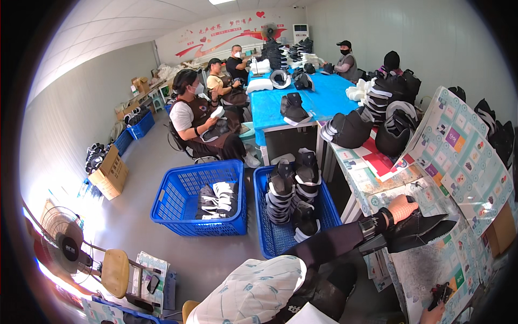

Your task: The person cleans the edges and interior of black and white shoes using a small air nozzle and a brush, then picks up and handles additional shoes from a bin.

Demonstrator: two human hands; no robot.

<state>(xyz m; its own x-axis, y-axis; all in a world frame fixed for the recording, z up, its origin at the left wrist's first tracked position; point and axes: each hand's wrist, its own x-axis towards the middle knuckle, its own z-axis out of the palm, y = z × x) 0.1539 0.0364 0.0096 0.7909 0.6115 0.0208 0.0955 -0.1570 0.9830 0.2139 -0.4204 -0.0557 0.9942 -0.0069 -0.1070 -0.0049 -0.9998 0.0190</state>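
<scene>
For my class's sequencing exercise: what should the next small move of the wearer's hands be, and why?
Probably bring the right hand closer to the black shoe upper: the left hand grips that upper, while the right, apart from it, seems to hold a small black tool.

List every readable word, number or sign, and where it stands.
Wording withheld; locations only:
Far wall: red lettering, hearts.
Patterned sheets: repeated print, mostly too small to read.
Cardboard box: dark print, too blurred to read.
Standing fan: pale hub mark, too small to read.
Dark cloth, lower edge: pale lettering, partly covered.
</scene>
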